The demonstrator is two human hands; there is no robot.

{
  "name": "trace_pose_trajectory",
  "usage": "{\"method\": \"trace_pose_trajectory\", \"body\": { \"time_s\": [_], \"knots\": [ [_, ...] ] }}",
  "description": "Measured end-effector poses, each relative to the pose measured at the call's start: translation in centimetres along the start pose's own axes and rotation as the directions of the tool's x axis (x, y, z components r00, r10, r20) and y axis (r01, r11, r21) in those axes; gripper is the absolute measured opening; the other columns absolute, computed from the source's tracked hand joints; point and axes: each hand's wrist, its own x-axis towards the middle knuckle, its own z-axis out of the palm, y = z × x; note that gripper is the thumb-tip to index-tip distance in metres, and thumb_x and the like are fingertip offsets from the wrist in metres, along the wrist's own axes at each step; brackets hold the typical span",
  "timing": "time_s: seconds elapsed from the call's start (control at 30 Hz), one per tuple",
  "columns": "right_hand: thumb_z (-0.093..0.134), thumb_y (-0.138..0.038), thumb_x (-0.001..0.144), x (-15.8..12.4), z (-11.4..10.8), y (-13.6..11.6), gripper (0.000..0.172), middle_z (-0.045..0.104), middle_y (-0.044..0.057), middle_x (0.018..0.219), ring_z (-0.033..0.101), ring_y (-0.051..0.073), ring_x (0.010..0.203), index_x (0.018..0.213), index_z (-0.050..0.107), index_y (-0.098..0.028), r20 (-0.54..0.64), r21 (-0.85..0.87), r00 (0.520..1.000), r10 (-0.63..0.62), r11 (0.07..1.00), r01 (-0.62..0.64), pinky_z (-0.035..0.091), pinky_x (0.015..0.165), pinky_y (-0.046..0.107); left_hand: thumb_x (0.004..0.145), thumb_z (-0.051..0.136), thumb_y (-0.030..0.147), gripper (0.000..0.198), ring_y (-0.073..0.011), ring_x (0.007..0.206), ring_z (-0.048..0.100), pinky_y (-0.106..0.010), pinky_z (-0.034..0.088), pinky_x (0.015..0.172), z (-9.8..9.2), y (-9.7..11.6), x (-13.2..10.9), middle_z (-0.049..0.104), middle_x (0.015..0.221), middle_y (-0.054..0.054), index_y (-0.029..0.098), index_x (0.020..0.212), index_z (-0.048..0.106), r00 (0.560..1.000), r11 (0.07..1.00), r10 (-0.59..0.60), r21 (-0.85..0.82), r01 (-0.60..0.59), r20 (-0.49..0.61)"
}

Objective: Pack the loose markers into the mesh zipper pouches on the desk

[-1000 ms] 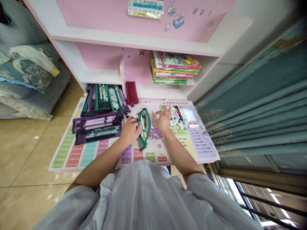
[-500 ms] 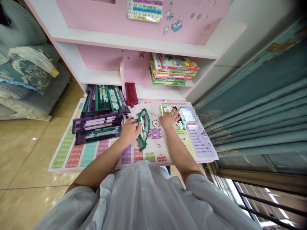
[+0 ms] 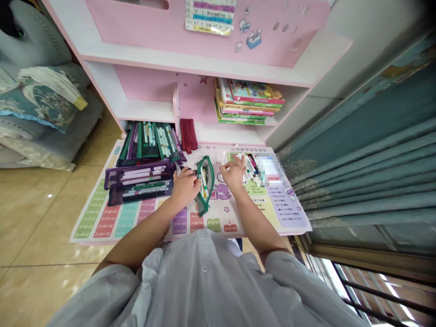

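Note:
My left hand (image 3: 185, 185) is closed at the left edge of a green zip pouch (image 3: 205, 206), which gapes open with a few markers (image 3: 203, 181) inside. To the right of the pouch, my right hand (image 3: 234, 175) pinches a slim white marker (image 3: 223, 158) that points up from its fingertips. Part of that marker is hidden by the fingers. Several loose white markers (image 3: 251, 168) with dark, pink and green ends lie just beyond my right hand on the printed desk mat (image 3: 235, 211).
Filled purple and dark mesh pouches (image 3: 139, 175) lie left of my left hand, with more green and purple pouches (image 3: 146, 141) behind. A dark red pouch (image 3: 188, 135) leans at the pink shelf. Books (image 3: 248, 102) are stacked there. A blurred pale rectangle (image 3: 270, 169) lies right.
My right hand has drawn back slightly left from the loose markers, carrying the white marker towards the green pouch. My left hand stays at the pouch. The view has shifted a little.

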Motion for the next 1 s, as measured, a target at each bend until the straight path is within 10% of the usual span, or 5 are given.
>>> {"method": "trace_pose_trajectory", "body": {
  "time_s": [0.27, 0.67, 1.0],
  "knots": [
    [0.061, -0.024, 0.072, -2.2, 0.8, -2.1, 0.017, 0.063, 0.008, 0.131, 0.038, 0.029, 0.142, 0.056, 0.056, -0.021, 0.166, 0.214, 0.973, -0.158, 0.969, 0.121, 0.007, 0.124, 0.050, 0.090, 0.049, 0.024, 0.029, -0.0295, 0.135, 0.045, -0.061, 0.026, 0.114, 0.0, 0.1, 0.0, 0.068, 0.123, -0.006, 0.022, 0.077, 0.074, 1.000, 1.000, 0.000, 0.003, 0.000, -0.012],
    [0.068, -0.027, 0.069, -3.2, 1.0, -3.5, 0.014, 0.051, 0.012, 0.145, 0.018, 0.037, 0.150, 0.060, 0.062, -0.018, 0.398, 0.040, 0.917, -0.029, 0.999, 0.015, 0.025, 0.112, 0.064, 0.090, 0.050, 0.024, 0.027, -0.0304, 0.138, 0.043, -0.063, 0.026, 0.114, 0.1, 0.0, -0.1, 0.067, 0.124, -0.008, 0.020, 0.080, 0.075, 1.000, 1.000, 0.006, 0.011, -0.006, -0.007],
    [0.065, -0.043, 0.080, -1.9, 0.9, -1.6, 0.023, 0.058, 0.010, 0.136, 0.035, 0.030, 0.142, 0.073, 0.066, -0.021, 0.223, 0.067, 0.955, -0.195, 0.981, 0.184, 0.015, 0.120, 0.059, 0.090, 0.048, 0.025, 0.029, -0.0303, 0.137, 0.043, -0.062, 0.026, 0.114, -0.1, 0.1, 0.0, 0.068, 0.124, -0.007, 0.021, 0.079, 0.075, 1.000, 1.000, 0.001, 0.008, -0.001, -0.001]
  ]
}}
